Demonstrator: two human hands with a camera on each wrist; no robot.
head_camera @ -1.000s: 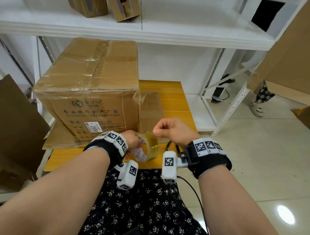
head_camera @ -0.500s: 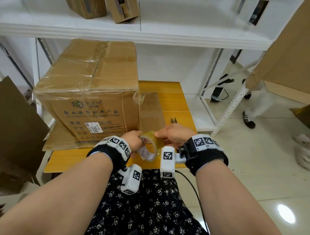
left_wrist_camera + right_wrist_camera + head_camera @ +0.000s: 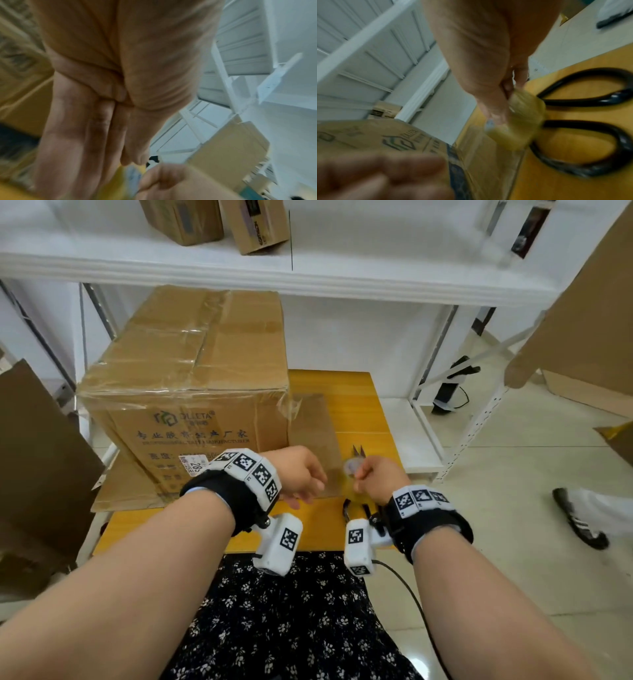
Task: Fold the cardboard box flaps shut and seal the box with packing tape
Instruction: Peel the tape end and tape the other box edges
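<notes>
A large cardboard box (image 3: 191, 364) stands on the yellow table (image 3: 342, 392), its top flaps lying flat under clear tape. In front of it my right hand (image 3: 373, 481) grips the blurred roll of clear packing tape (image 3: 351, 467) just above the black-handled scissors (image 3: 359, 453). The right wrist view shows the tape roll (image 3: 523, 121) held in the right hand (image 3: 488, 81) over the scissors' loops (image 3: 599, 148). My left hand (image 3: 301, 477) hovers just left of the roll and holds nothing. In the left wrist view, its fingers (image 3: 102, 135) are stretched out straight beside the tape roll (image 3: 120, 178).
A flat cardboard sheet (image 3: 315, 433) lies under and beside the box. A white shelf (image 3: 308, 278) with small boxes hangs low over it. Cardboard panels stand at the left (image 3: 34, 457) and the right (image 3: 589, 320). A passer-by's foot (image 3: 582, 522) is on the floor at right.
The tape roll has passed from my left hand to my right. Both hands have moved forward and down toward the scissors. A passer-by's foot has come closer at right.
</notes>
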